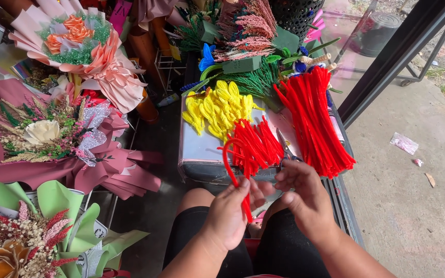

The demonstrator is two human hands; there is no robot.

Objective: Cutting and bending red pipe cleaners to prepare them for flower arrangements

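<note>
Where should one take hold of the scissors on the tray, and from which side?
Grip the scissors at their handle loops, coming from the near side. The loops point toward the right hand and lie almost under its fingertips; the blades point away, between the red pipe cleaner piles.

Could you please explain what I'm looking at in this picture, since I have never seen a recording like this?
There is no machine here: a person wears a camera on the head, so the single picture looks down at their own two bare hands and knees. The left hand pinches a red pipe cleaner bent into a loop at its top. The right hand is beside it, fingers curled; I cannot tell whether it holds anything. In front is a grey box used as a work surface. On it lie bent yellow pipe cleaners, a small red pile, scissors and a big red bundle. Wrapped bouquets stand to the left.
</note>
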